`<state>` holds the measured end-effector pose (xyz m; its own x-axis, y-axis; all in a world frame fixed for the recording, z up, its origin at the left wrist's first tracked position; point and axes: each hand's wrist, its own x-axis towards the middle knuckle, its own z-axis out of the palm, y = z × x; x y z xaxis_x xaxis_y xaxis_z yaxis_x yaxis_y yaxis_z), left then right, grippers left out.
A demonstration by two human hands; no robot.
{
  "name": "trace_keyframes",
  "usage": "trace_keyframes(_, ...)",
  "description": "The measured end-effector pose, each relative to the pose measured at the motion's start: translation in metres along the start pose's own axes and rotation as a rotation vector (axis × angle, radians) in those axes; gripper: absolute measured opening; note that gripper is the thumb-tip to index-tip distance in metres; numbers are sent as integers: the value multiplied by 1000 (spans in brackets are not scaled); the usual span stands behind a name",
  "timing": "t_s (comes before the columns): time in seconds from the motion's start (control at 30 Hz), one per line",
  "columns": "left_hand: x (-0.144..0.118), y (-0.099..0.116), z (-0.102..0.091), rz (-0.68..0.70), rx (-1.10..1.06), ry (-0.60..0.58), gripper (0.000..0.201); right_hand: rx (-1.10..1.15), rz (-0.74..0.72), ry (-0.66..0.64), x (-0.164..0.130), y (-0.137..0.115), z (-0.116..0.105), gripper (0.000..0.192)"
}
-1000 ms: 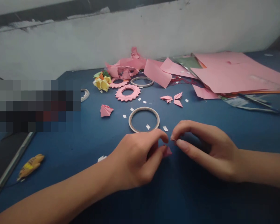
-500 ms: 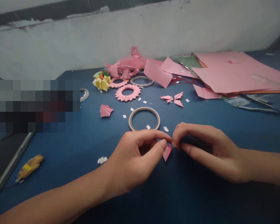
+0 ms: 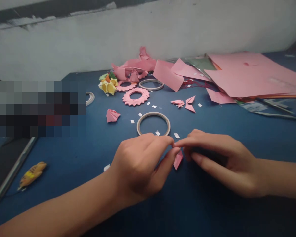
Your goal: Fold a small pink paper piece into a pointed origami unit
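My left hand is closed in a pinch, index finger and thumb curving toward each other. Just under its thumb tip shows a small folded pink paper piece. Whether that piece is held or rests on the blue table I cannot tell. My right hand is bent inward, its index finger reaching to the left index fingertip. Its other fingers curl close to the thumb beside the pink piece. Anything small between the fingertips is hidden. Right behind both hands lies a tape roll with small white paper bits around it.
Folded pink pieces and a pink pleated ring lie farther back. Beyond are yellow paper flowers, another tape roll and large pink sheets. A yellow-brown striped trinket is at left, near a dark, partly blurred-out object.
My left hand has rolled over, its back now more upward. My right index finger has stretched left to meet the left fingertips. The pink piece has stayed put.
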<state>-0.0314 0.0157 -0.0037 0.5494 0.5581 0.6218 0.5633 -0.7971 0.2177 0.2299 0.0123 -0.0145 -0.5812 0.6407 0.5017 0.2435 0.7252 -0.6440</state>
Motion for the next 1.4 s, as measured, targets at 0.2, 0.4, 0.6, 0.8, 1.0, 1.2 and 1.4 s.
trace_keyframes(0.2, 4, 0, 0, -19, 53, 21, 14, -17, -14, 3, 2, -3, 1, 59)
trace_keyframes(0.4, 5, -1, -1, -62, 90, 34, 15, -29, -23, -11, 1, -1, 0, 66)
trace_keyframes(0.6, 4, -3, 2, 13, 139, 51, 21, -5, -21, -52, -1, 1, 0, 72)
trace_keyframes(0.8, 6, -4, 2, 47, 167, 58, 26, -19, -15, -52, 0, 1, 1, 74)
trace_keyframes(1.0, 7, -5, 0, 20, 166, 42, 27, -35, -45, -49, 0, 0, 4, 75)
trace_keyframes(1.2, 6, -3, -1, 16, 170, 55, 24, -9, -45, -47, -3, -1, 5, 82)
trace_keyframes(1.4, 7, -5, -1, 5, 164, 46, 23, -22, -38, -43, -2, 0, 3, 81)
